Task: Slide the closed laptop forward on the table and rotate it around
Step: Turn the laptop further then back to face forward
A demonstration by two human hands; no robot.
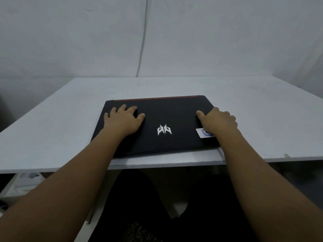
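Note:
A closed black laptop (167,119) lies flat on the white table (262,119), near the front edge, with a red strip along its far side, a silver logo on the lid and a white sticker at the near right. My left hand (123,120) rests palm down on the left part of the lid, fingers spread. Over the lid's right edge lies my right hand (218,122), thumb on top and fingers curled down the side, partly covering the sticker.
The table runs well beyond the laptop to the back and to both sides, up to a pale wall with a thin cable (142,46) hanging down it. Below the front edge are my dark-clothed legs (157,206).

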